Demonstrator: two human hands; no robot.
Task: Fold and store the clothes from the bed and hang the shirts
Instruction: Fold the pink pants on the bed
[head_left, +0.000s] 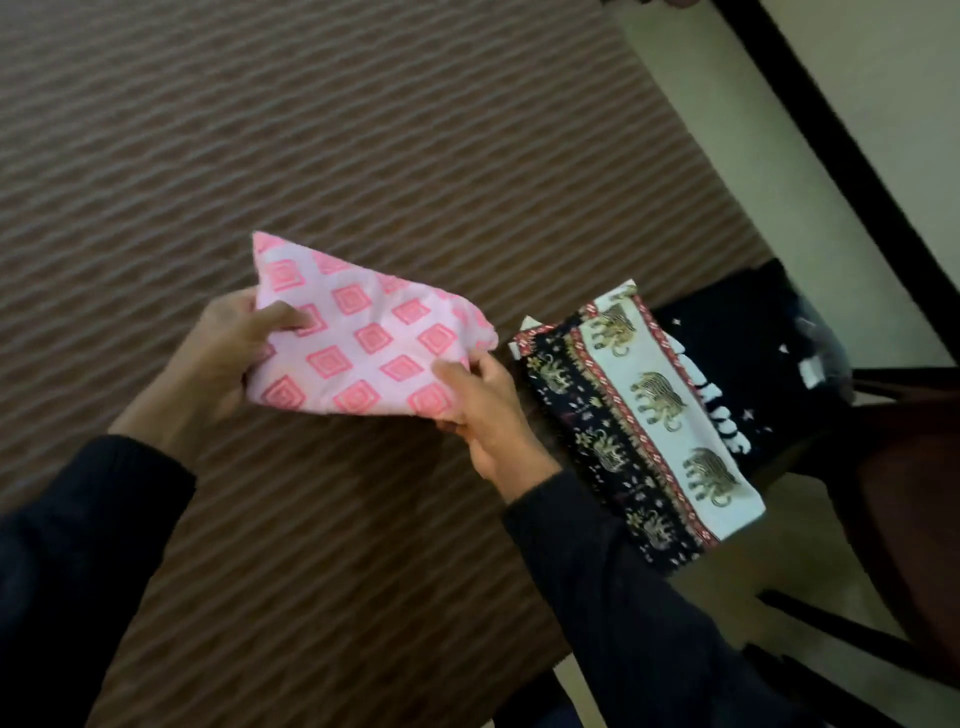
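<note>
White lettering on dark garment (737, 374) (blurred) unreadable.

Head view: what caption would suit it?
Both hands hold a folded pink cloth beside an elephant-print cloth.

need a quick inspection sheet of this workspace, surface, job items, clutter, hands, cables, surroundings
surface: bed with brown striped cover
job's things: folded pink cloth held above the bed; folded elephant cloth lying at the bed's right edge; dark garment with white print beside it, partly under the elephant cloth
clutter: nothing seen
grippers: left hand grips the pink cloth's left end, thumb on top; right hand grips its lower right corner
cables: nothing seen
surroundings: pale floor to the right, a black strip across it, dark red chair at lower right
</note>
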